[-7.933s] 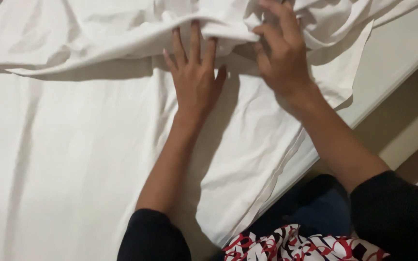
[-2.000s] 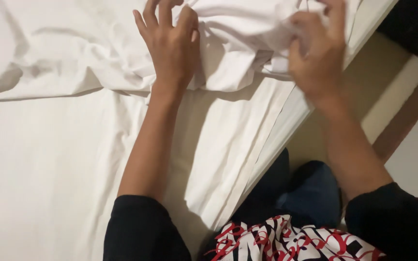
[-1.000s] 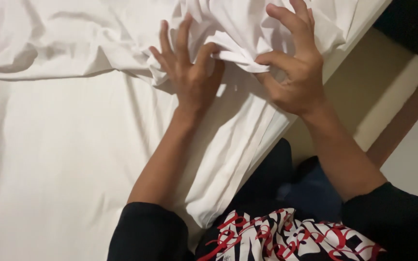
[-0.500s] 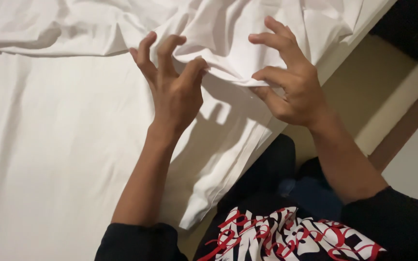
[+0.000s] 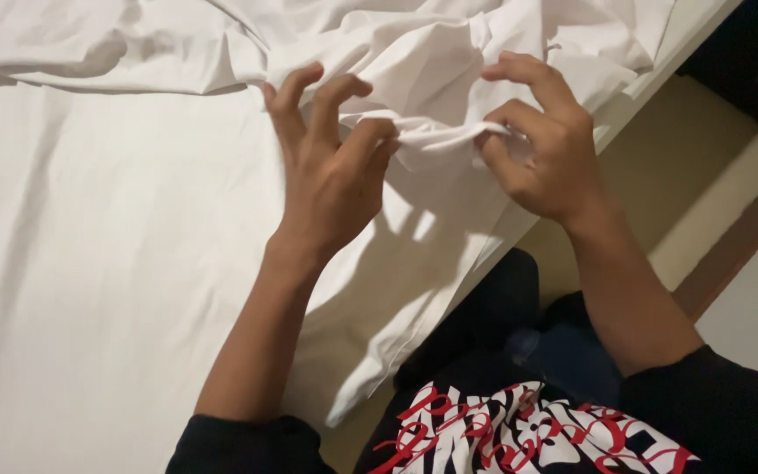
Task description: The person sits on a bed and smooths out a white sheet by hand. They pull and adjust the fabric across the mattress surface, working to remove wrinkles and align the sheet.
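**Both hands pinching a fold of white fabric at the bed's edge**

Head view, looking down. I see my left hand (image 5: 331, 171) and my right hand (image 5: 537, 145) raised side by side over the bed (image 5: 89, 290), each gripping the same crumpled white sheet (image 5: 414, 53). All places below are given relative to that sheet.

(a) Left hand: at the sheet's near edge, on its left part. Thumb and forefinger are closed together on a narrow fold (image 5: 436, 136) of the fabric; the remaining fingers (image 5: 296, 92) are curled and spread above it, not flat on the cloth.

(b) Right hand: at the same near edge, just right of the left hand. Its thumb and bent fingers are clamped on the other end of the fold, so the short strip of fabric is stretched between the two hands. The hands are close but do not touch each other.

(c) Sheet: bunched into a loose heap behind the hands, lifted slightly where it is gripped. Its shadow, with those of the hands, falls on the smooth white bed cover below.

(d) Beyond the sheet's right side, the bed's edge runs diagonally, with a beige floor (image 5: 660, 167) past it. Below the sheet, nearest me, are black sleeves (image 5: 712, 412) and a black shirt with red and white print (image 5: 519, 430).
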